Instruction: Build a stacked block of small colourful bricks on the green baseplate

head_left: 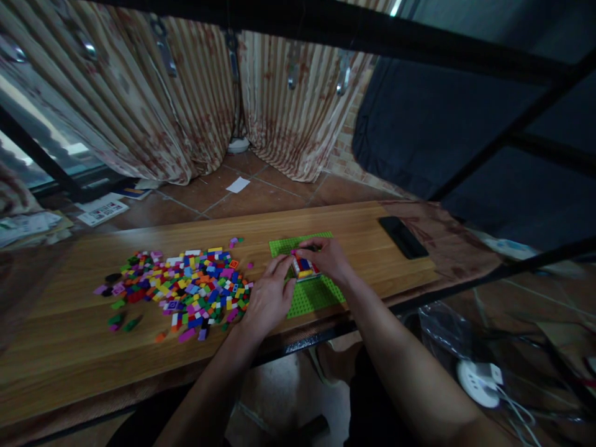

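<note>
While both hands steady it, the small brick build [305,268] stands on the green baseplate [313,298] at the table's [69,347] near edge. The left hand [269,299] pinches its side with narrowed fingers, and the right hand [327,257] curls its fingers over the top. It looks barely begun: most of the loose bricks [186,288] lie unused beside it.

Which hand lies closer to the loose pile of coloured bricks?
The left hand: it borders the right edge of the multicoloured plastic brick pile, while the right hand rests over the green studded baseplate.
</note>
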Demonstrator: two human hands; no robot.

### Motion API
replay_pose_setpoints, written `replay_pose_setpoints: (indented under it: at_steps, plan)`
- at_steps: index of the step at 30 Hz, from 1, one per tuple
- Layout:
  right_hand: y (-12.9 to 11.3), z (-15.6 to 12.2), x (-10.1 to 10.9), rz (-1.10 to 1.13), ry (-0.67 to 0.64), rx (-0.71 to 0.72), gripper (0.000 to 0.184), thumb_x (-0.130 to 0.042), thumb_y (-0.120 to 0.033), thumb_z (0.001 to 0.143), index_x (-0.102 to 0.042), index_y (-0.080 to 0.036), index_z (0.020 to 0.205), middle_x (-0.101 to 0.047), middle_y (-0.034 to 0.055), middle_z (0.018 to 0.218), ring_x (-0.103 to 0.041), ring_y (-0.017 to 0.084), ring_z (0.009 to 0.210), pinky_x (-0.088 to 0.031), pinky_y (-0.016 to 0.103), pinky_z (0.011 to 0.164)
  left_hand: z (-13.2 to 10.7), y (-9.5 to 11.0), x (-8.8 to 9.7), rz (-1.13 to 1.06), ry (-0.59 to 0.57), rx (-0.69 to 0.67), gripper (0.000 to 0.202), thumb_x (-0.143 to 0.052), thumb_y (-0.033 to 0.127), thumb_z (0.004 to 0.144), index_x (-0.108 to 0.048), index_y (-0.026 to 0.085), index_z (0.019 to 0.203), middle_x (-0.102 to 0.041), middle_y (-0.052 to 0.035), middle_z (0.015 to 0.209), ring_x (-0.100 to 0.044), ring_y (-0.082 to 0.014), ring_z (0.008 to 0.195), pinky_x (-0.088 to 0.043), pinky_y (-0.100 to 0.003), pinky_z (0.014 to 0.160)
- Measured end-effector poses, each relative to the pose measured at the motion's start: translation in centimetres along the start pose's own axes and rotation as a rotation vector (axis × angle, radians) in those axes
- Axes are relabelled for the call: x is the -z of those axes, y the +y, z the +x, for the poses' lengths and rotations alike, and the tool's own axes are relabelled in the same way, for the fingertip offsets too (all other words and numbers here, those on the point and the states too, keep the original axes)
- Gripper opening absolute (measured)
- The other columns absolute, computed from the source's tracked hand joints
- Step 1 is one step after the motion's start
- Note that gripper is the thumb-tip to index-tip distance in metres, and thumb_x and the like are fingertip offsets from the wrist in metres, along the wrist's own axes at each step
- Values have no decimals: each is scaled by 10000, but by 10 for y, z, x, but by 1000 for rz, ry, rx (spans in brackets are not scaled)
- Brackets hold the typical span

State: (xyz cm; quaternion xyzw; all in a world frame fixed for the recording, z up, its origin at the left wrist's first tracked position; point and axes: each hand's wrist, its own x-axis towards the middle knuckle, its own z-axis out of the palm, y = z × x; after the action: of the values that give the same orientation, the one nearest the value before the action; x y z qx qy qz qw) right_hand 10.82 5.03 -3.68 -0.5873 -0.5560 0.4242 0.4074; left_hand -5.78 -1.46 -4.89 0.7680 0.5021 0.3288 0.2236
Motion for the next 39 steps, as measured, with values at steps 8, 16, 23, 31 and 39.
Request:
replay_pose_setpoints:
  at_steps: [8, 16, 23, 31, 39]
  plan:
    - [-4, 3, 0, 9, -23, -49, 276, -796, -355, 587, -699, -144, 736, -645, -11, 581, -536, 91, 467, -401, 210, 454, -1, -5, 18, 9, 122, 52, 344, -484, 184, 881, -572, 167, 1213, -612, -112, 1220, -634, -208, 1003, -511, -382, 936]
    - [4, 4, 3, 16, -21, -10, 344, -783, -440, 575, -716, -161, 765, -666, -5, 624, -561, 116, 512, -416, 232, 486, -1, -26, 43, 121, 248, 223, 312, -479, 188, 853, -638, 141, 1117, -679, -106, 1054, -656, -202, 871, -532, -356, 857]
    - [-9, -8, 2, -65, 187, 267, 233, -649, -404, 772, -723, -191, 833, -727, 44, 848, -651, 182, 771, -500, 301, 691, 1, -32, 74, 175, 335, 402, 333, -470, 205, 821, -677, 136, 1072, -707, -105, 1056, -668, -233, 917, -512, -371, 895]
    - [-33, -54, -43, -321, -201, 608, 138, -555, -189, 887, -691, -210, 890, -686, 28, 884, -634, 156, 836, -479, 284, 770, -1, -38, 89, 117, 450, 476, 325, -507, 193, 805, -685, 159, 1075, -724, -79, 1066, -676, -220, 958, -520, -329, 878]
    - [-23, -50, -69, -525, -245, 638, 180, -514, -147, 907, -683, -207, 904, -668, 50, 941, -612, 180, 906, -466, 316, 839, -8, -51, 109, 13, 565, 539, 288, -523, 183, 820, -702, 140, 1041, -731, -101, 1048, -685, -216, 939, -522, -333, 889]
